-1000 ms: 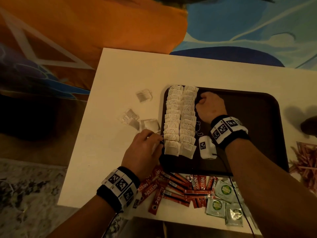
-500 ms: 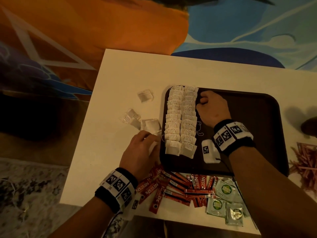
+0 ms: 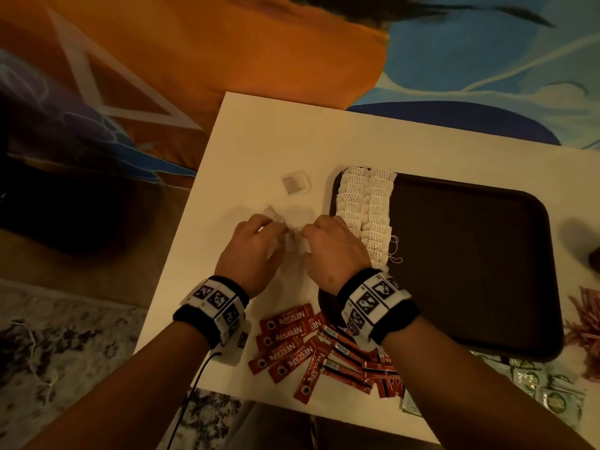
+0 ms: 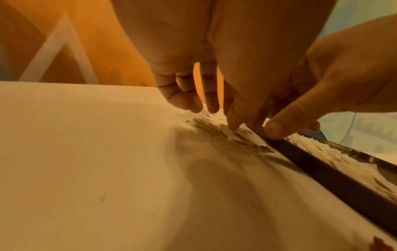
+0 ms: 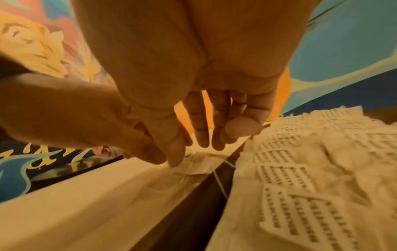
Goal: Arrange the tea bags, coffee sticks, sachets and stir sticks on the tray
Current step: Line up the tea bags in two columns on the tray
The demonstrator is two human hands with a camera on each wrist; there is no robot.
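White paper tea bags (image 3: 293,243) are lying on the pale surface (image 3: 259,141) just left of the dark brown rectangular tray (image 3: 470,261), and both hands are working them. The left hand (image 3: 251,251) is pinching at the loose bags with thumb and forefinger; the right hand (image 3: 334,251) is pinching the same cluster beside the tray's left rim. Two overlapping columns of tea bags (image 3: 365,216) are sitting against that rim inside the tray, their long axis running from the tray's far edge to its near edge. How the pinched bags are pointing cannot be told.

Risk, as judged: trailing strings (image 3: 394,251) could be snagging and dragging the laid rows askew. Red coffee sticks (image 3: 292,349) are lying scattered near the tray's near-left corner, not yet placed.
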